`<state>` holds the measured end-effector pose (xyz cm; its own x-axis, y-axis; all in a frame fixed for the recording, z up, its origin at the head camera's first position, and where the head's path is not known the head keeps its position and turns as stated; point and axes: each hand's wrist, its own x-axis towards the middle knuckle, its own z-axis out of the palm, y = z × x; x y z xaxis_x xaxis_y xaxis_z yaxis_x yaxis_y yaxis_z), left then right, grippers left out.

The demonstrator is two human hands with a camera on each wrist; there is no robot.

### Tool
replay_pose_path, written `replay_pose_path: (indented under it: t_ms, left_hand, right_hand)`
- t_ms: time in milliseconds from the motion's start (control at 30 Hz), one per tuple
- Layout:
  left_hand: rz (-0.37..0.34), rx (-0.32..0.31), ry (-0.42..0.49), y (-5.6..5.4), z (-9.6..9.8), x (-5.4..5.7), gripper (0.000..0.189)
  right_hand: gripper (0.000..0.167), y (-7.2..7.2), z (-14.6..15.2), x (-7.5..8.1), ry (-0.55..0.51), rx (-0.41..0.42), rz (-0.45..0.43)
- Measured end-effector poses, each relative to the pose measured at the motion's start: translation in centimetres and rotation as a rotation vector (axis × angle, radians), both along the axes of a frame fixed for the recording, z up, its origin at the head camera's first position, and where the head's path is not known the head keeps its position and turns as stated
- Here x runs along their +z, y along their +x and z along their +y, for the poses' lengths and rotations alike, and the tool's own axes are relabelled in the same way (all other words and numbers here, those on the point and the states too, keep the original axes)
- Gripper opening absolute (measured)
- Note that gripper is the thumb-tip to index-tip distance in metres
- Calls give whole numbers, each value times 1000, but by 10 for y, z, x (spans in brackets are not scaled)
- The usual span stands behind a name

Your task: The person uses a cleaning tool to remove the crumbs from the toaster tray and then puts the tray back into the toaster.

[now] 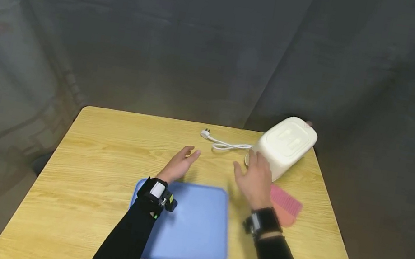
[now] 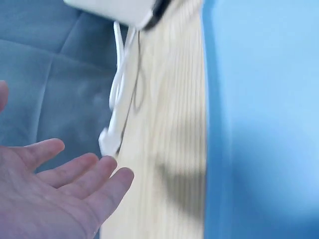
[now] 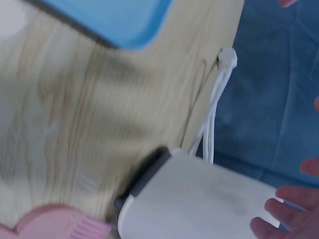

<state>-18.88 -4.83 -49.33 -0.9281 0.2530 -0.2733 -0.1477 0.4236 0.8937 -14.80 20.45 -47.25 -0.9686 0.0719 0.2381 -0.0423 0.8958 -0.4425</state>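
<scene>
Pink pad (image 1: pixel 287 205), white cord (image 1: pixel 232 145) beside cream appliance (image 1: pixel 287 142)

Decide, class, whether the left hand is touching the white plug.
Apart: the head view shows bare wooden tabletop between the left hand and the white plug.

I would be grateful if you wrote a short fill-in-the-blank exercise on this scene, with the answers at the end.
1. The tray is ____ in colour.
2. In the head view, the plug lies to the ____ of the appliance.
3. The cord joined to the plug is ____ in colour.
4. The left hand is holding ____.

Missing words: blue; left; white; nothing.
</scene>
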Motion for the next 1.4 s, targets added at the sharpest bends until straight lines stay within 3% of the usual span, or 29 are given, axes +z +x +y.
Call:
replay_pose_path:
  t_ms: [200, 333, 467, 600, 767, 1100, 1400]
  left_hand:
    - [-84, -24, 131, -1, 31, -9, 71]
    - [-122, -42, 190, 2, 43, -12, 68]
    - [-138, -46, 220, 5, 50, -15, 69]
    - [-173, -31, 264, 8, 55, -19, 70]
    - [-220, -28, 316, 9, 66, -22, 68]
    - [-315, -25, 359, 18, 88, -27, 71]
    - [-426, 76, 486, 24, 107, -32, 62]
  right_hand:
    - [60, -2, 16, 7, 25, -49, 207]
    - [59, -11, 32, 13, 47, -80, 260]
    - [71, -24, 48, 15, 74, -97, 186]
    - [90, -35, 60, 11, 114, -93, 45]
    - [99, -40, 65, 4, 123, -70, -61]
    - [94, -33, 64, -8, 138, -94, -12]
    - [86, -23, 53, 0, 153, -114, 8]
